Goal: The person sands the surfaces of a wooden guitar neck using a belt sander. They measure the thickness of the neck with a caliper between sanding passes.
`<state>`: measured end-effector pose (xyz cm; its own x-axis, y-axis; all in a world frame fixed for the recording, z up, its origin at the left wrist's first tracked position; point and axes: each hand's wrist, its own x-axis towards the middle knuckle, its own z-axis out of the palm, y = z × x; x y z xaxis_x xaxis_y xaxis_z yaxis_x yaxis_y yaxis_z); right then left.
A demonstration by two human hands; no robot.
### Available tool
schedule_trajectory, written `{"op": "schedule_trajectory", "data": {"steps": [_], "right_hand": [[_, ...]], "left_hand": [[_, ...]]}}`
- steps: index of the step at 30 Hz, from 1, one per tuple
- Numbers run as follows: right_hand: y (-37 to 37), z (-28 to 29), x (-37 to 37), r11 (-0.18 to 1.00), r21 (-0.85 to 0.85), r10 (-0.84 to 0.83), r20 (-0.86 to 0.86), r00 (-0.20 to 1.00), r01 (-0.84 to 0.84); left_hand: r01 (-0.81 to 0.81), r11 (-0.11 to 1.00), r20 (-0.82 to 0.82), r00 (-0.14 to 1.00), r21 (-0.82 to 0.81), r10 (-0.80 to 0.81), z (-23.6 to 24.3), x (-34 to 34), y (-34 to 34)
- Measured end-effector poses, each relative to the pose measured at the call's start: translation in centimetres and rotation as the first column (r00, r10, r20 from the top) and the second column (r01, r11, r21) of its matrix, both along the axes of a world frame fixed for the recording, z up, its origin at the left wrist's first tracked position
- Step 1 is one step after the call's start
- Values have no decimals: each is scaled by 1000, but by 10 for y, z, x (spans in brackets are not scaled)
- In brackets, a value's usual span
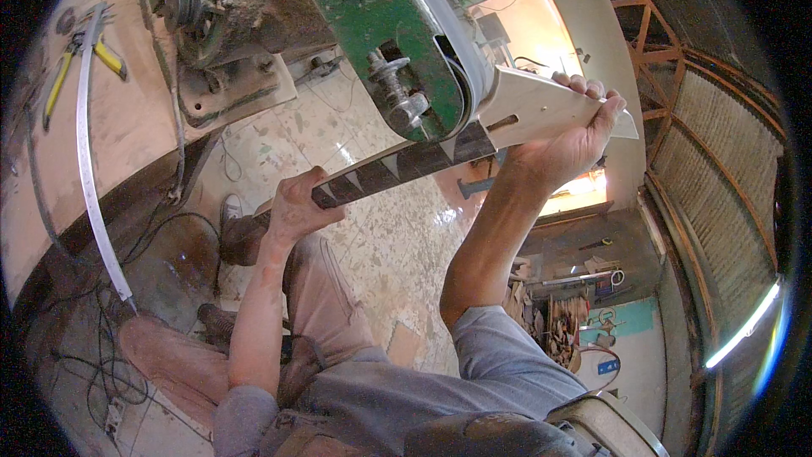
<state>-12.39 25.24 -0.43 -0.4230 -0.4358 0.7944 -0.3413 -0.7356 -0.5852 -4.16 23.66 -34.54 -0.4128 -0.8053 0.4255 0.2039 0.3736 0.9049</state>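
Note:
I hold a guitar neck (pixel 404 166) across the space in front of me. Its dark fretboard has pale triangular, fin-like inlays, and the headstock (pixel 541 108) is light bare wood. My left hand (pixel 298 203) wraps round the neck's lower left end. At the upper right my right hand (pixel 578 129) grips the headstock, fingers over its far edge and thumb in front. The headstock's edge by the nut meets the rounded end of a green belt sander (pixel 364 42); whether it touches the grey belt (pixel 482 76) I cannot tell.
On the dusty bench (pixel 127 110) at left lie yellow-handled pliers (pixel 57 89) and a long metal ruler (pixel 85 144) that overhangs the edge. Black cables (pixel 110 364) tangle on the floor below. Wood offcuts (pixel 567 322) are stacked by the far wall at right.

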Motion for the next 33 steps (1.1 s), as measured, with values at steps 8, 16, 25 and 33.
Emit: {"op": "schedule_trajectory", "data": {"steps": [8,16,25,33], "right_hand": [[3,-2,5,1000,8,20,-15,1000,-20],[8,-3,-7,989,40,141,-37,989,-139],[8,-9,3,995,24,98,-65,993,-97],[10,-11,6,999,29,42,-74,996,-40]], "left_hand": [[-21,1000,-24,999,-1,21,4,3,2],[-57,998,8,998,-15,57,5,6,3],[-98,993,-1,995,-58,98,-3,5,3],[-109,994,-4,994,-29,108,-6,3,4]]}}
